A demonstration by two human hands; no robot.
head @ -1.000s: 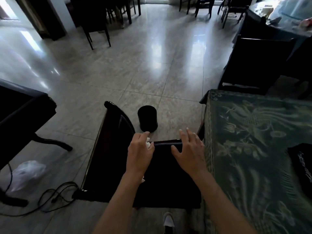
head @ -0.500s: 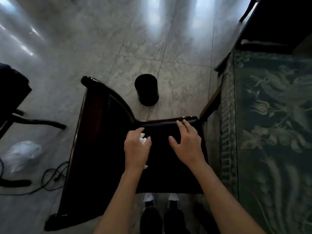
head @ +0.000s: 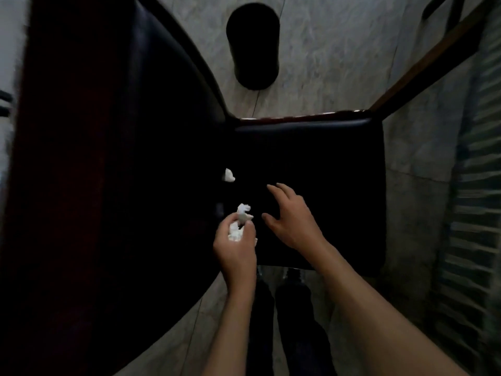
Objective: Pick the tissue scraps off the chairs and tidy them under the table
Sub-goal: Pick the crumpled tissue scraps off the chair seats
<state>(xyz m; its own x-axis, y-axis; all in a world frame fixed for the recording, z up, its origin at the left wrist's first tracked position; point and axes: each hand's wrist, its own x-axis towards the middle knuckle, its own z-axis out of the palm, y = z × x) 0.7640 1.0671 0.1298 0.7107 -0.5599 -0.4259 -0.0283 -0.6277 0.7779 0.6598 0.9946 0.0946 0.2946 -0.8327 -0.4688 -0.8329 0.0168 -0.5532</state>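
Our left hand (head: 236, 246) pinches crumpled tissue scraps (head: 240, 222) — one more scrap (head: 229, 175) lies beyond its fingertips; our right hand (head: 291, 217) hovers spread, holding nothing.

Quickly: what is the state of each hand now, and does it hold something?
Left hand: closed, pinching crumpled tissue scraps.
Right hand: open, fingers spread over the chair seat, holding nothing.

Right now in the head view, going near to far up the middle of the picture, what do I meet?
Left hand pinching the tissue scraps → loose tissue scrap lying on the chair seat → the seat's far edge → black bin standing on the tiled floor.
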